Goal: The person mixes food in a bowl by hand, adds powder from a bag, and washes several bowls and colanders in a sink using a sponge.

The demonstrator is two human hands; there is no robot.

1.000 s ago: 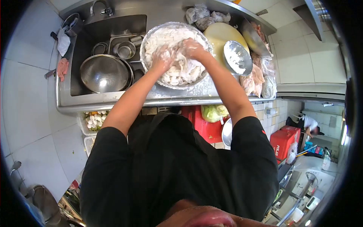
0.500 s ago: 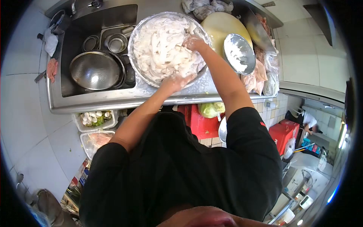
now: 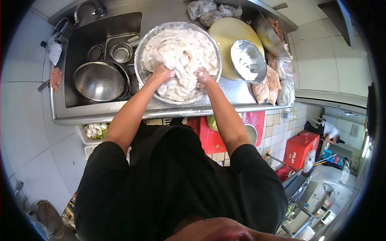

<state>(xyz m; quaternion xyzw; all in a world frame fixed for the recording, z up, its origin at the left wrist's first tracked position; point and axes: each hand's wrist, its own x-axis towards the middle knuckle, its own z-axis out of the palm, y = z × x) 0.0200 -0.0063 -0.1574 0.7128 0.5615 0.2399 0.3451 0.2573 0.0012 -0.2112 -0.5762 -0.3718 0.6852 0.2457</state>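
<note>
A large round metal bowl point(image 3: 138, 64) is heaped with pale, wet-looking strips point(image 3: 177, 48) under a white coating, possibly raw meat. My left hand point(image 3: 163, 74) is pushed into the near left of the heap, its fingers curled into the strips and their tips hidden. Opposite it, my right hand point(image 3: 204, 77) grips the same mass by the bowl's near right side, with white smears on the fingers. Between both hands a fold of strips bulges upward. Close by on the right, a smaller metal bowl point(image 3: 261, 66) tilts on a round yellowish board point(image 3: 221, 34), with white paste or powder inside.
Left of the bowl, a sink point(image 3: 120, 24) holds a colander point(image 3: 98, 82) and metal containers. Bagged raw meat point(image 3: 265, 86) lines the counter's right end. Plastic bags point(image 3: 213, 12) lie behind. Below the counter are a tub of mushrooms point(image 3: 95, 130) and a red surface point(image 3: 205, 138). Another person point(image 3: 331, 130) is far right.
My left hand has moved from the bowl's near rim leftward into the heap. My right hand has come from the far right side toward me. The strips are gathered into a folded mound.
</note>
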